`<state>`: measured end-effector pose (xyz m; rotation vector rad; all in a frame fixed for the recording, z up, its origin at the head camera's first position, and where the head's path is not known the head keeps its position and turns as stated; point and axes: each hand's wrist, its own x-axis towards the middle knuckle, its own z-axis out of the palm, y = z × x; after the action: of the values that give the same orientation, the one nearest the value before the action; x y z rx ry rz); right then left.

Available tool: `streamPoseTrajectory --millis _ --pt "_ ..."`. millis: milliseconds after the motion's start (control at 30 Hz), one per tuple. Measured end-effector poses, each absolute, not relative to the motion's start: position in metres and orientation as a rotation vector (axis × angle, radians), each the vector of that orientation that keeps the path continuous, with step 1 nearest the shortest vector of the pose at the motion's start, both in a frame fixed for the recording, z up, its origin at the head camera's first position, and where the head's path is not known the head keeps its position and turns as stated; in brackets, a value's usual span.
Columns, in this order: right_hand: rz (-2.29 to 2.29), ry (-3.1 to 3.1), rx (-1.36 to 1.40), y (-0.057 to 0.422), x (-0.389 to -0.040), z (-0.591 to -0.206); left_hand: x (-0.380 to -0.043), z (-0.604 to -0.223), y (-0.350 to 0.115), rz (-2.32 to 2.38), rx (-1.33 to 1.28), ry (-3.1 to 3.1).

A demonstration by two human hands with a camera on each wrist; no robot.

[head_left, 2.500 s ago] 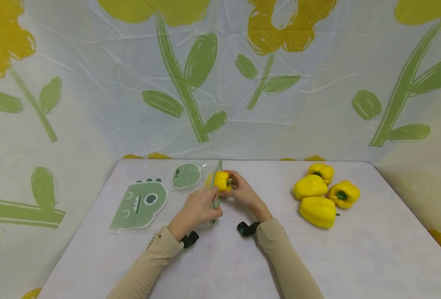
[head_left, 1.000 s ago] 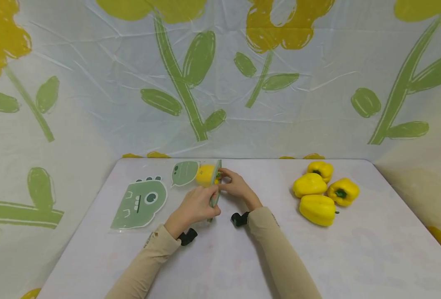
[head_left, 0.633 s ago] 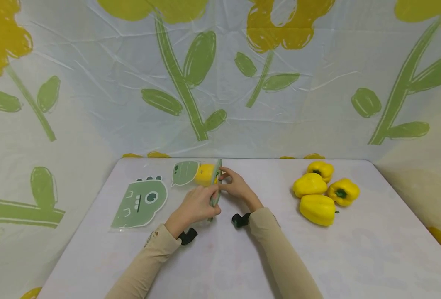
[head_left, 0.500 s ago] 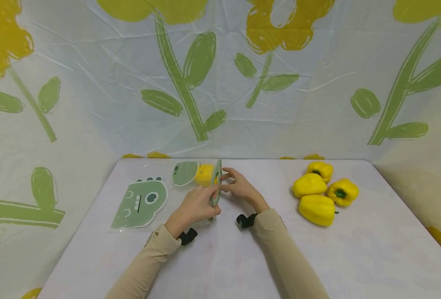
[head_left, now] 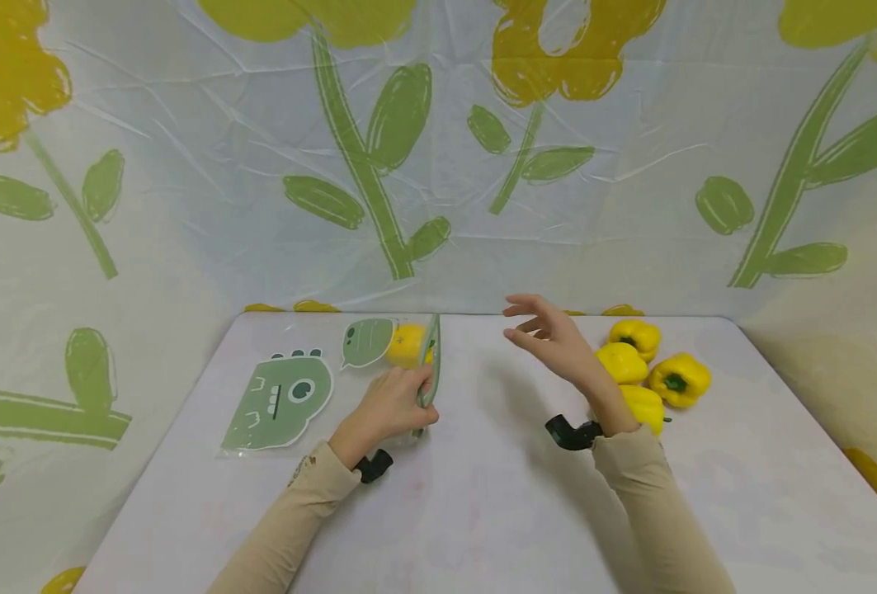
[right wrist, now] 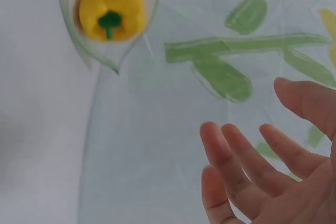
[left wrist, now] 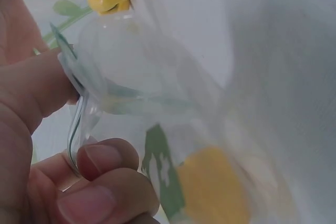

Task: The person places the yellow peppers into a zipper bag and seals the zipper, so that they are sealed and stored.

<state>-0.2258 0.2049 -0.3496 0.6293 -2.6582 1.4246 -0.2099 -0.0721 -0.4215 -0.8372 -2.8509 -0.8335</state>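
Observation:
A clear zip bag printed with a green monster [head_left: 278, 404] lies on the table, its mouth facing right. My left hand [head_left: 389, 408] pinches the mouth's near edge, thumb and curled fingers [left wrist: 107, 161] on the plastic in the left wrist view. Inside the bag, just behind the mouth, sits one yellow bell pepper [head_left: 406, 345]; its green stem faces the opening in the right wrist view, where the bag's rim [right wrist: 71, 30] gapes around the pepper [right wrist: 113, 6]. My right hand [head_left: 557, 338] is raised above the table, fingers loosely bent, holding nothing.
Several yellow bell peppers [head_left: 679, 379] stand grouped on the right side of the white table [head_left: 475, 511], partly behind my right wrist. A flower-printed sheet [head_left: 631, 231] rises behind the table's far edge. Black wrist cameras [head_left: 572, 432] hang under both wrists.
The yellow bell pepper has slid left into the bag. My right hand has let go of it and moved right and up, towards the other peppers. My left hand keeps its grip.

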Motion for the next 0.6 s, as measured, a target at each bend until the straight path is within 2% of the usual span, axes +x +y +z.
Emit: streamPoseTrajectory --millis 333,600 --pt "1.081 -2.591 0.500 0.291 -0.180 -0.323 -0.212 -0.421 -0.072 -0.839 -0.834 -2.861" --pt "1.003 -2.642 0.316 0.353 -0.150 -0.360 -0.211 -0.420 -0.072 -0.837 -0.824 -2.886"
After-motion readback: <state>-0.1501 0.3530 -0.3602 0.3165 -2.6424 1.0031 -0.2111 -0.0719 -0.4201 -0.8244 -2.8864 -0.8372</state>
